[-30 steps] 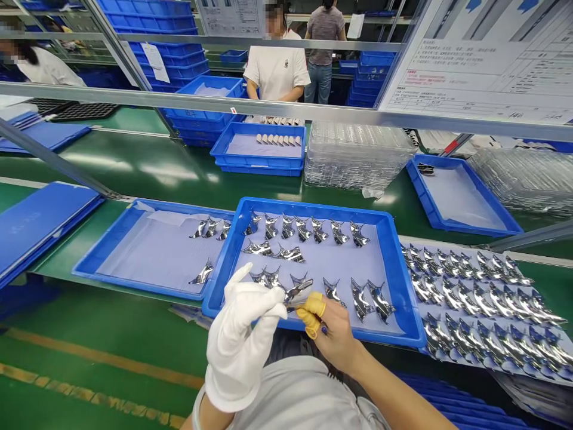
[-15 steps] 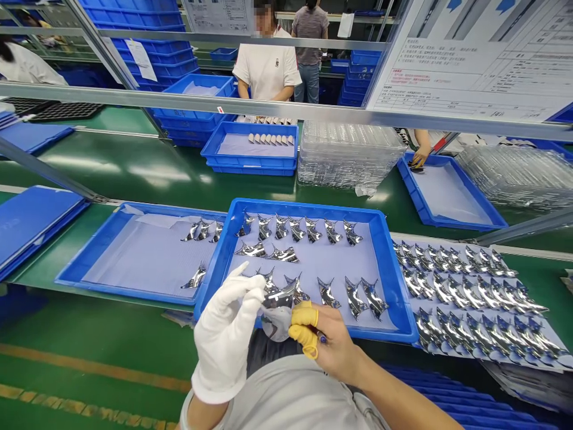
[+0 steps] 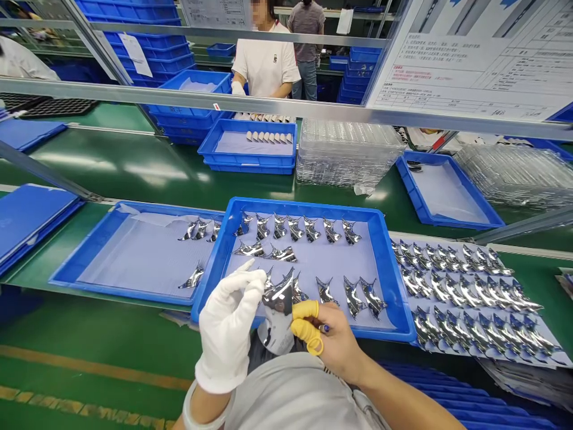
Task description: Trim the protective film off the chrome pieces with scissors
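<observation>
Clear plastic trays (image 3: 347, 155) stacked beside blue tray (image 3: 246, 168), co-worker (image 3: 265, 67) in white tee behind, printed instr. sheet (image 3: 470, 65) top R.

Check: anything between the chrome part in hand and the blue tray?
Nothing visible. The chrome part, held between the white-gloved left hand and the right hand with yellow finger cots, sits over the near rim of the blue tray.

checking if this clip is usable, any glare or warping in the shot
In the head view, pale glare streaks lie across the green conveyor belt, the chrome part shows bright reflections, and the wide lens seems to bow the aluminium rail across the frame.
</observation>
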Demonstrator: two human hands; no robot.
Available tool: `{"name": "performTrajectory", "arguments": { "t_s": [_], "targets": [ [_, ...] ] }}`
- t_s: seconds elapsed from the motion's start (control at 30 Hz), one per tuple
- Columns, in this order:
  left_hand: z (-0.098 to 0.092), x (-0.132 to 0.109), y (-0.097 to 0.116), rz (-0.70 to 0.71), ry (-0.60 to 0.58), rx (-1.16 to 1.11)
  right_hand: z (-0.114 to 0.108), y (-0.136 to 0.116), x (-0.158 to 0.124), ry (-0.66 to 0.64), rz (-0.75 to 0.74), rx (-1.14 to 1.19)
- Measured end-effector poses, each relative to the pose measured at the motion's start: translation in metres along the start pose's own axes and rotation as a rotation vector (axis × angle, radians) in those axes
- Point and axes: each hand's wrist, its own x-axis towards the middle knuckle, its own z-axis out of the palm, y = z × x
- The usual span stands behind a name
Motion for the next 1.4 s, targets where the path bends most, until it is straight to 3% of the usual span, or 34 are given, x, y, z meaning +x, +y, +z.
{"name": "performTrajectory", "arguments": {
  "t_s": [0.1,0.3,0.43,0.6,0.77,1.0,1.23,1.4],
  "targets": [
    [0.003,0.003,-0.001,-0.121,-0.010,-0.052,0.000,-0.006,0.002,0.014,0.151,0.118],
    [0.010,0.008,0.000,-0.204,-0.034,-0.084,0.004,-0.005,0.003,0.062,0.391,0.420],
    [0.013,0.010,0.001,-0.199,0.018,-0.026,0.004,-0.003,0.005,0.035,0.560,0.647],
    [0.018,0.010,0.003,-0.116,0.057,0.059,0.001,0.003,0.008,0.004,0.650,0.711],
    [0.017,0.011,0.002,-0.055,0.019,0.028,0.003,0.006,0.008,0.037,0.603,0.677],
    [0.012,0.014,0.006,-0.168,-0.077,-0.030,0.003,0.004,0.010,0.133,0.482,0.554],
    [0.000,0.017,0.010,-0.158,-0.415,0.093,-0.003,0.009,0.009,0.188,0.386,0.451],
    [0.003,0.019,0.015,-0.149,-0.295,0.115,-0.003,0.008,0.007,0.144,0.373,0.413]
  ]
}}
